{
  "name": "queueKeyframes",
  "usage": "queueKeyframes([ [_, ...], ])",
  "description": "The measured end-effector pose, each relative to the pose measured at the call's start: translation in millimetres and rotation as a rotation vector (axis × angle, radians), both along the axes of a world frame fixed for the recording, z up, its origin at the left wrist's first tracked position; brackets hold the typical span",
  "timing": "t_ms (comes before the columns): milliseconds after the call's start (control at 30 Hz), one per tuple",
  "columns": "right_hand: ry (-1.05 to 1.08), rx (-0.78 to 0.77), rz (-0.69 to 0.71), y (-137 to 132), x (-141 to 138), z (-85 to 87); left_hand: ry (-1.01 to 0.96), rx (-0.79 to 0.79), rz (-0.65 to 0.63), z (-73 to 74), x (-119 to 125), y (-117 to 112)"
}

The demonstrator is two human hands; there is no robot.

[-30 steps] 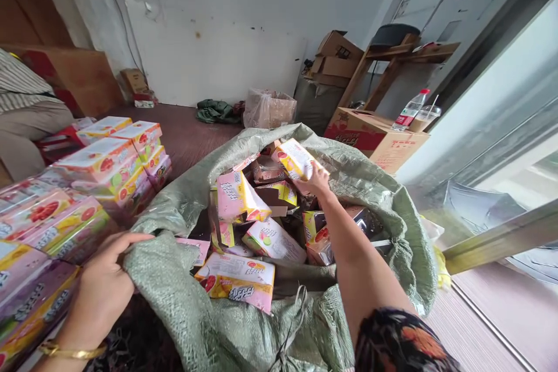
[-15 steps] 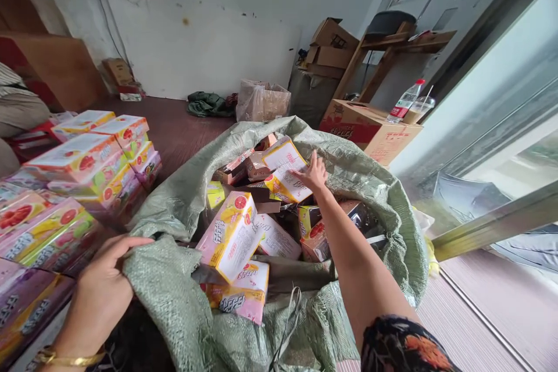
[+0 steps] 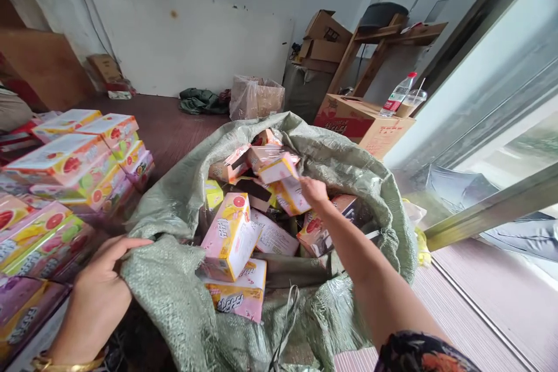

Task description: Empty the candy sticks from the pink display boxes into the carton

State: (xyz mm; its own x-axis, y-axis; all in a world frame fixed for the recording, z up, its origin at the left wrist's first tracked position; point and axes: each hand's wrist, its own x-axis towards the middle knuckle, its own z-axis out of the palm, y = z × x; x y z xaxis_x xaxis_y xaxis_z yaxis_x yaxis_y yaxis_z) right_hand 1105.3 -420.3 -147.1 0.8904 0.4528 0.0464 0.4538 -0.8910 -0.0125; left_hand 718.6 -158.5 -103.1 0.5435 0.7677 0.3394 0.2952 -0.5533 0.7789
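Note:
A big green woven sack stands open in front of me, filled with several small pink and yellow fruit-print cartons. My left hand grips the sack's near left rim, fingers folded over the fabric. My right hand reaches deep into the sack and rests on a pink and white carton, fingers curled around its edge. Another carton leans upright near the front, and one more carton lies flat below it.
Stacks of the same fruit-print cartons fill the left side. A brown cardboard box with a water bottle stands behind the sack. A glass sliding door runs along the right. A person's trouser leg shows at far left.
My right hand has drawn back toward the sack's middle, pulling cartons with it. Several cartons shifted and tumbled. My left hand stays on the rim.

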Motion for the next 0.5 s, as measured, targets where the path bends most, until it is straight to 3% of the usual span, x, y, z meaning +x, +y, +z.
queueKeyframes([
  [133, -0.103, -0.023, -0.247, -41.1, 54.5, 40.9, -0.011, 0.042, -0.001, -3.8, -12.8, 0.2],
  [200, -0.162, -0.023, -0.318, -45.8, 66.3, 46.7, -0.004, 0.018, 0.004, 0.9, -11.6, -5.6],
  [333, -0.175, -0.028, -0.274, -33.7, 55.6, 18.4, 0.013, -0.018, -0.031, 5.7, 2.4, -15.1],
  [433, -0.131, -0.023, -0.245, -25.4, 32.7, -3.5, 0.029, 0.031, -0.082, -1.4, 8.0, -16.2],
  [500, -0.125, 0.000, -0.221, -16.3, 13.9, -6.2, 0.055, 0.055, -0.087, -9.0, 3.4, -20.4],
])
